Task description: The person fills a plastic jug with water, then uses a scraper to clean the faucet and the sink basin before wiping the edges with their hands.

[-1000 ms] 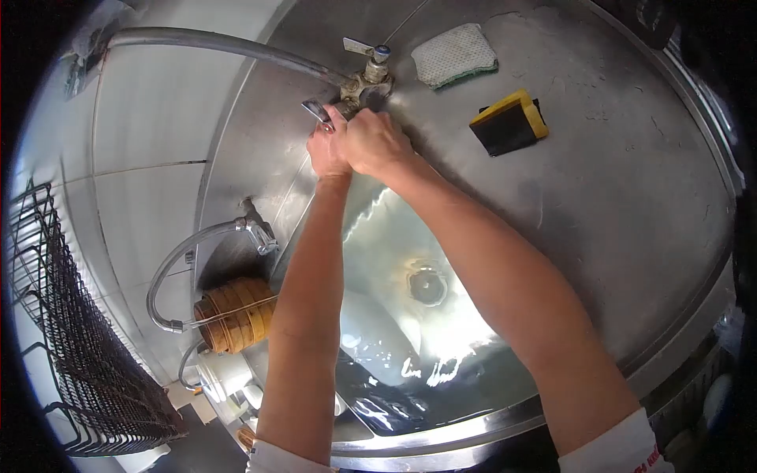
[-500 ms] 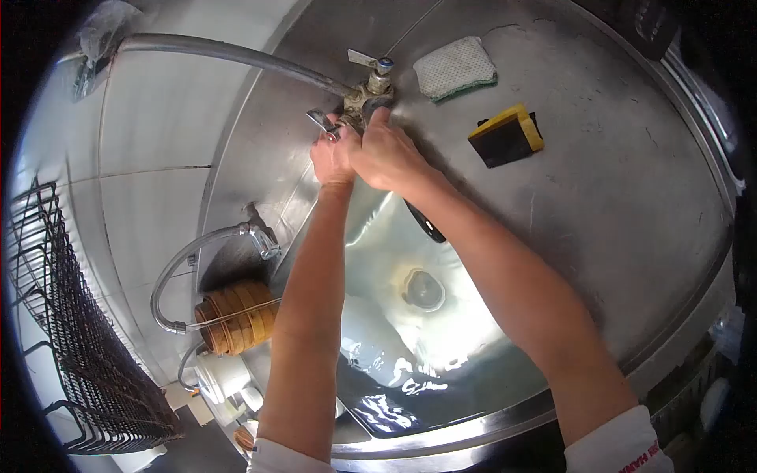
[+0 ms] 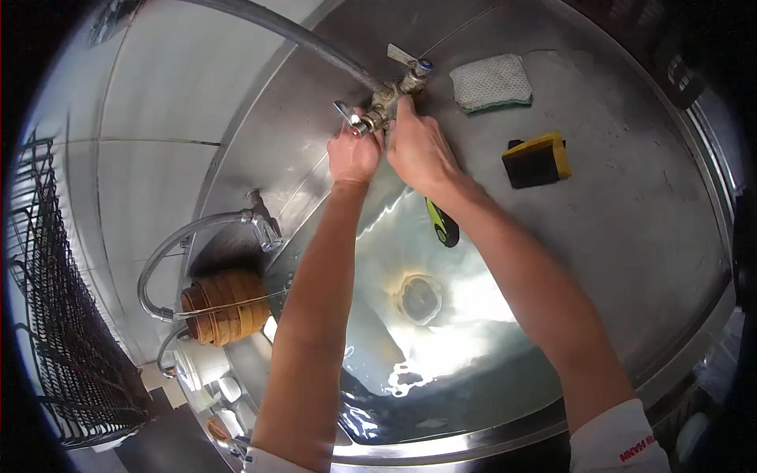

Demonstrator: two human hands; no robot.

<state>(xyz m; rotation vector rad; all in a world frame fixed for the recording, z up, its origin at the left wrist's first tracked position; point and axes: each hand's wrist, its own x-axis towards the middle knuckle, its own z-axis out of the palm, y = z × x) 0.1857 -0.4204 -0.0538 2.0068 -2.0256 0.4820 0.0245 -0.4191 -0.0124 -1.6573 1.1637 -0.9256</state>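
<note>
A two-handled metal tap [image 3: 385, 101] is fixed at the back of the sink. Its left lever is beside my left hand [image 3: 352, 160], whose fingers curl in behind and under the tap body; the fingertips are hidden. On the tap's right side, my right hand [image 3: 423, 151] is closed, its upper finger or thumb against the metal. From beneath my right wrist sticks out a green-and-black handle [image 3: 443, 225], pointing down over the sink; the other end of this tool is hidden by the hand. Water stands in the metal sink [image 3: 473, 422] below, above a round drain [image 3: 420, 299].
On the steel counter lie a white-and-green sponge [image 3: 493, 81] and a yellow-and-black scraper-like block [image 3: 536, 162]. At left are a second tap with a curved hose [image 3: 158, 268], a brown ribbed roll [image 3: 229, 306] and a dark wire rack [image 3: 75, 315].
The view has shifted, so the tap sits further right. My hands have drawn slightly apart at the tap. The handle under my right wrist has turned and now shows its green side.
</note>
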